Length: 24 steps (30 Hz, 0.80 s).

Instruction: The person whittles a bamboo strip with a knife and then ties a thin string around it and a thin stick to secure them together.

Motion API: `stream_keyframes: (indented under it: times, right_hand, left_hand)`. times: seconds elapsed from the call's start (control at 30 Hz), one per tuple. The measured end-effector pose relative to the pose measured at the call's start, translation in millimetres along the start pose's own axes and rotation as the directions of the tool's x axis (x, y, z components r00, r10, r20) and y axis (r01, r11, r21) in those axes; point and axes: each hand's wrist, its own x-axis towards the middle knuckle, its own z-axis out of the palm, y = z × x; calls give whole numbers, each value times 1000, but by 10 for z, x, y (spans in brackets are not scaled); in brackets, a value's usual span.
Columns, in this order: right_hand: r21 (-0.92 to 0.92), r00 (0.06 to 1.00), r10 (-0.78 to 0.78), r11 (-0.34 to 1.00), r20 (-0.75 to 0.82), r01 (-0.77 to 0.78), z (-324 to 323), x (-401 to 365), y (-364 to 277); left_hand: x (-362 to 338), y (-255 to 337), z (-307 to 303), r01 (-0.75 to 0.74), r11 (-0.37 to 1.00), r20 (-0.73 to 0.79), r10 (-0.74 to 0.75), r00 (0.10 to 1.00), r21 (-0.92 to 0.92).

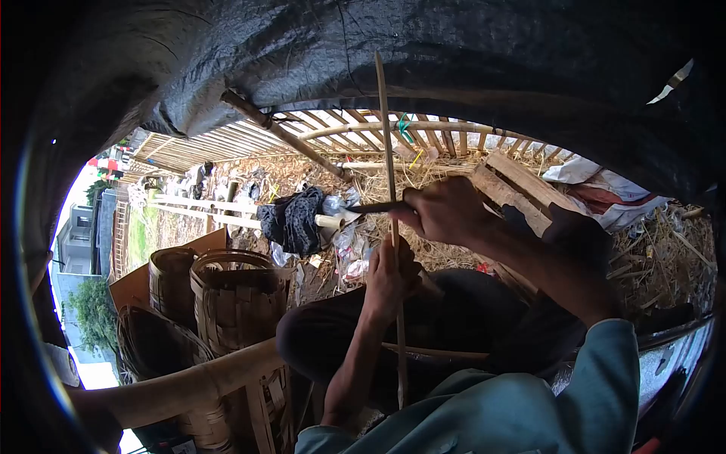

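Note:
My left hand (387,276) is closed around a long, thin bamboo strip (383,113), which runs from near my lap up toward the dark sheet. Just above it, my right hand (446,210) grips a knife (372,207) whose dark blade points left and crosses the strip. Most of the knife's handle is hidden in my fist. Left of the blade, a dark patterned cloth (293,221) is wrapped around bamboo poles (330,222).
Woven bamboo baskets (238,303) stand at the left, behind a thick bamboo rail (181,393). A slatted bamboo fence (439,135) runs across the back. Wooden boards (510,198), a white sack (605,185) and straw (665,250) lie at right. A dark sheet (484,53) hangs overhead.

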Motion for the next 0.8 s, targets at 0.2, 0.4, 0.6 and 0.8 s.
stream_keyframes:
  times: [0.2, 0.4, 0.6, 0.8]
  right_hand:
    - [27, 977, 52, 998, -207, -48, -107, 335, 486]
    - [100, 976, 56, 994, -210, -36, -128, 339, 452]
    - [181, 985, -112, 974, -129, 134, -48, 66, 224]
    - [220, 980, -196, 955, -29, 198, 154, -184, -81]
  left_hand:
    - [-2, -169, 133, -30, 991, 183, 54, 982, -129]
    - [-79, 41, 205, 57, 994, 66, -51, 996, -96]
    - [-12, 182, 3, 132, 939, 237, -56, 970, -318]
    - [50, 151, -37, 33, 989, 105, -18, 994, -143]
